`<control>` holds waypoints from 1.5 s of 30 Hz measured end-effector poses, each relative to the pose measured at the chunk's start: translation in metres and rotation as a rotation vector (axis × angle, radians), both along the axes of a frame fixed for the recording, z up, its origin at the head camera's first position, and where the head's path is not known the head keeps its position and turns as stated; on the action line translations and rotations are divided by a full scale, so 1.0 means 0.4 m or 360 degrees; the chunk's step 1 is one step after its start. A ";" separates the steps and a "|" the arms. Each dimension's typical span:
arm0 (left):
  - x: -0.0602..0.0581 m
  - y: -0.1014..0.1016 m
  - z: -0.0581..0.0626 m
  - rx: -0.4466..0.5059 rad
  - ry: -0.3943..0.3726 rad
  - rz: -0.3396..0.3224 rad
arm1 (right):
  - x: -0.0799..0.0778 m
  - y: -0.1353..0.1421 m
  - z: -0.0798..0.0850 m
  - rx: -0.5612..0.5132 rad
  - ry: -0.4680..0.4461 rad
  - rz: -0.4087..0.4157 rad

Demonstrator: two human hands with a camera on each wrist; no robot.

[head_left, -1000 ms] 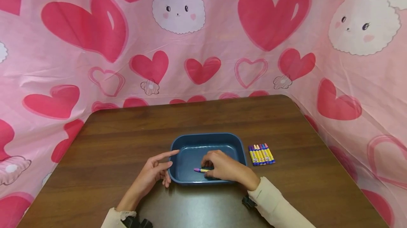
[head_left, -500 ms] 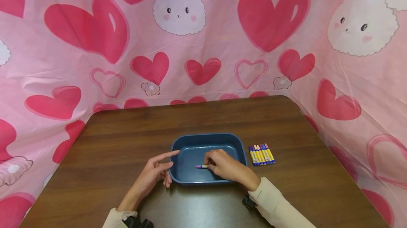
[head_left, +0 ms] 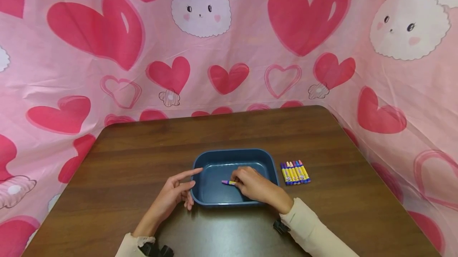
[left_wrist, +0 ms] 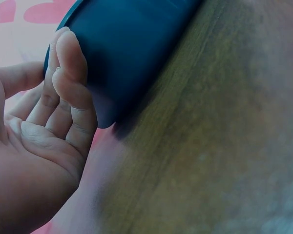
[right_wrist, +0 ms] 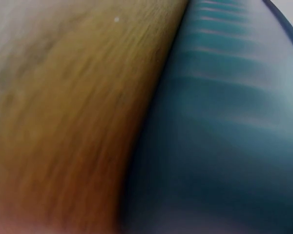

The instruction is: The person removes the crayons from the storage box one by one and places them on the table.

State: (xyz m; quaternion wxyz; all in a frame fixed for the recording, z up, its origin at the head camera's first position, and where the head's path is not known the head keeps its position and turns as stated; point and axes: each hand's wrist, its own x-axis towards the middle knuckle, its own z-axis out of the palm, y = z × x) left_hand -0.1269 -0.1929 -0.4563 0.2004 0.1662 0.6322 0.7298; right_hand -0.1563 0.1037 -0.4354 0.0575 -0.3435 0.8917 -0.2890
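A dark blue rectangular tray stands on the table in the head view. My right hand reaches inside it and pinches a crayon with a purple tip and yellow wrapper; the crayon's other end is hidden by the fingers. At the tray's left rim is my left hand, index finger straight over the edge and thumb close beside it. In the left wrist view, this hand has its lower fingers loosely bent beside the tray wall. The right wrist view shows the tray's outer side, without the hand.
A neat row of several crayons with yellow wrappers lies just right of the tray on the brown wooden table. A pink cloth with hearts and rabbits hangs behind and at both sides.
The right hand has shifted slightly away from me inside the tray, and the crayon has moved with it, a little up and right. The left hand stays at the rim.
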 end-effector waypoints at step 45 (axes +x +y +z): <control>0.001 -0.002 0.002 0.0001 0.0011 0.0000 | 0.040 0.097 0.088 -0.0719 -0.0219 -0.0553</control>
